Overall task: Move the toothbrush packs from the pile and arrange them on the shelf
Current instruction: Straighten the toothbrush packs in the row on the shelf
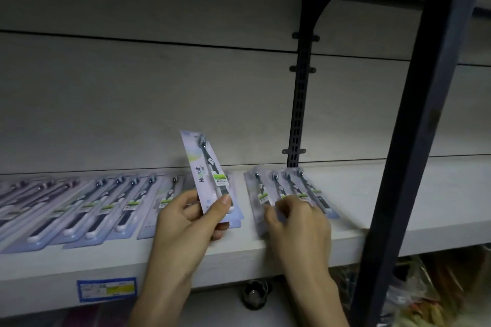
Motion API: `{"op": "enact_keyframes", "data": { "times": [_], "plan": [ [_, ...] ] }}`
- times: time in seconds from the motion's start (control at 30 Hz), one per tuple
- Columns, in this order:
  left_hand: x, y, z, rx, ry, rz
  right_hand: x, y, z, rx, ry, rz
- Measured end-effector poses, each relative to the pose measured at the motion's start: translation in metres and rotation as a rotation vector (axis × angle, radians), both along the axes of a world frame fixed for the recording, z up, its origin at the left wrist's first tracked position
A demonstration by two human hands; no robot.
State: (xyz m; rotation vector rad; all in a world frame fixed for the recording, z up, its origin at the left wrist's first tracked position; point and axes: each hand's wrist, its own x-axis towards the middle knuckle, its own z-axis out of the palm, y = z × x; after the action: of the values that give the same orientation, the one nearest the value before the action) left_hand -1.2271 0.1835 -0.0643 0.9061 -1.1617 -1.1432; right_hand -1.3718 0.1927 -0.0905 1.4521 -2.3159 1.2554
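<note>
Left hand [191,216] pinches one toothbrush pack [206,171] by its lower end, thumb across the front, holding it nearly upright with the brush head up, just above the right end of the arranged row [93,207] on the shelf [239,249]. Right hand [297,220] rests with curled fingers on the pile [289,191] just to the right, though whether it pinches a pack is unclear. Packs in both groups lie with their long axis running front to back, so the left hand is nearer the gap.

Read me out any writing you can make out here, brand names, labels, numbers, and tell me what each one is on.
"Nicooth", as best it reads, middle letters blurred: on the toothbrush pack held up by the left hand.
Green label on that pack: too small to read.
Shelf-edge price tag: blurred, unreadable.
Packs lying on the shelf: print unreadable.
</note>
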Motion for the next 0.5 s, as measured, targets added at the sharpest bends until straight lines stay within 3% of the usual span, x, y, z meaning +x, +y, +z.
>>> {"op": "enact_keyframes", "data": {
  "times": [0.17, 0.5],
  "plan": [
    [-0.0015, -0.0011, 0.003, 0.001, -0.031, -0.004, -0.0007, 0.002, 0.0043, 0.124, 0.159, -0.108],
    [-0.0008, -0.0013, 0.0043, -0.036, -0.058, -0.058, -0.008, 0.0065, 0.0062, 0.236, 0.152, -0.23]
  ]
}}
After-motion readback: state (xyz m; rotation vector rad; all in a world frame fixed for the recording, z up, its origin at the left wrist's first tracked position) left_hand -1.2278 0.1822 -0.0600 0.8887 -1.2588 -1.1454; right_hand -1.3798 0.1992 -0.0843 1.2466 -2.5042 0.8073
